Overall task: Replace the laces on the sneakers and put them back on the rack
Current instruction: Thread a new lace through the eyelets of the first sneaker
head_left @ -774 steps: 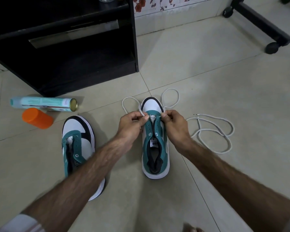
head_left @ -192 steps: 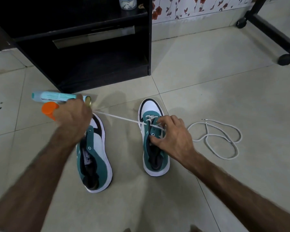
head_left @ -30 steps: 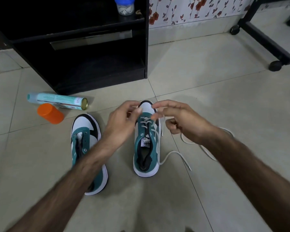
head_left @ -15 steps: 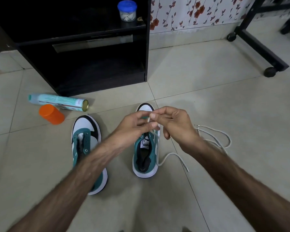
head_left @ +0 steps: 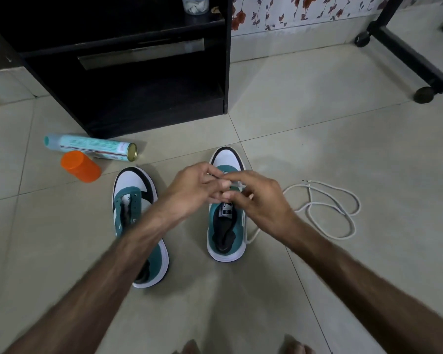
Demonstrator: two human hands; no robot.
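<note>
White lace (head_left: 237,184) is pinched between the left hand (head_left: 192,186) and right hand (head_left: 258,200), both meeting just above the right sneaker (head_left: 226,221), whose long axis runs away from the person. Its loose tail trails off the sneaker's right side, nearer the right hand. The spare lace (head_left: 325,208) lies farther right; the unlaced sneaker (head_left: 136,200) sits left, the rack (head_left: 138,85) beyond.

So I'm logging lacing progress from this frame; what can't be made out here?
- Head view: eyelets of the right sneaker, hidden by both hands, left hand, right hand.
- What the fingers pinch: blurred, seemingly the lace.
- Left sneaker: middle crossed by the left forearm.
- Jar: cut off by the top edge.
</note>
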